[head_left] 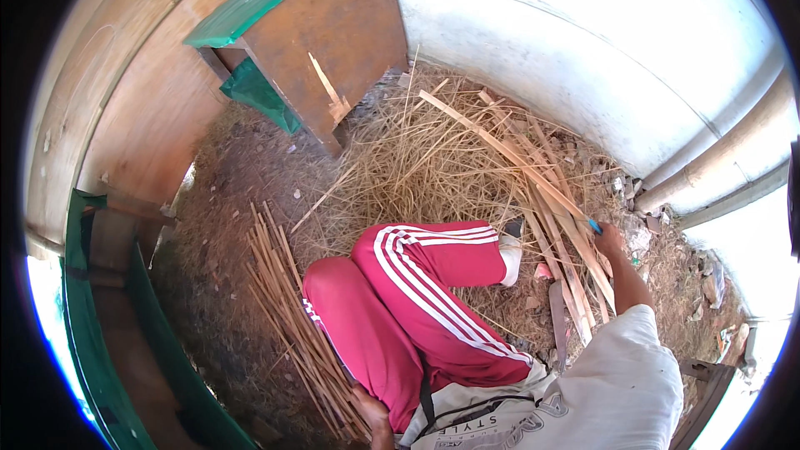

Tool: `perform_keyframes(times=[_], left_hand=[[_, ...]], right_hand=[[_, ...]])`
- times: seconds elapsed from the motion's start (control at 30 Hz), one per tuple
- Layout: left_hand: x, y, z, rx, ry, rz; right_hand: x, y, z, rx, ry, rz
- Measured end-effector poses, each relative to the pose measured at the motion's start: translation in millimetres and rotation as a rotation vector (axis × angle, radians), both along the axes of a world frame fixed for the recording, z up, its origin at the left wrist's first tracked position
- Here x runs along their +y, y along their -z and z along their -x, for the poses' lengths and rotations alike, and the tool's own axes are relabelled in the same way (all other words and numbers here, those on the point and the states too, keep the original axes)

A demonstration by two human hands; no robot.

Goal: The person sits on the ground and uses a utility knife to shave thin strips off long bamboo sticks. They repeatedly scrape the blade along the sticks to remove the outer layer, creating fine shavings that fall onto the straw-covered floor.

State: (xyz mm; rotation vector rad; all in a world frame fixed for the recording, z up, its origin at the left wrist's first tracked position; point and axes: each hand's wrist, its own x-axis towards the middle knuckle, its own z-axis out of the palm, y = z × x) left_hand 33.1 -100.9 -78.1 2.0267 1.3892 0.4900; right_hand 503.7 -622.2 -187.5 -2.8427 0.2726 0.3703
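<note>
My left hand (369,410) is low beside my thigh, against the near end of a pile of thin wooden sticks (287,317). Its fingers look stretched out along the sticks, and part of them is hard to make out. Out to the right, my right hand (611,242) is closed around something with a blue handle (594,226); the rest of that tool is not clear. This hand is at the right side of a heap of long, flat split strips (546,187), which look like bamboo or wood.
Dry straw (400,162) covers the ground ahead of my bent legs (433,292). A brown wooden cabinet with a green cover (325,42) stands at the back. A green-edged frame (150,350) is at the left, a white wall (575,42) at the right.
</note>
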Motion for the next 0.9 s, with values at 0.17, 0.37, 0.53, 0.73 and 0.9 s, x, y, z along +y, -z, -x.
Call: perform_keyframes(times=[0.17,0.37,0.53,0.73,0.9], left_hand=[[-16.6,-43.2,-28.4,-0.007,-0.026,0.111],[-5.4,-29.3,-17.7,0.038,-0.072,0.26],[-17.1,-58.5,-40.0,-0.164,-0.056,0.279],[-19.1,-69.5,-44.7,-0.105,-0.054,0.308],[-24.7,-84.4,-47.6,-0.062,-0.108,0.315]], right_hand=[[-15.8,-8.9,8.3,0.097,0.012,-0.316],[-17.3,-22.2,22.4,-0.066,-0.023,-0.288],[-31.3,-18.7,42.2,-0.198,0.085,-0.224],[-48.0,-14.3,76.6,-0.078,0.284,-0.23],[-43.0,-99.0,110.9,-0.193,0.31,-0.127]])
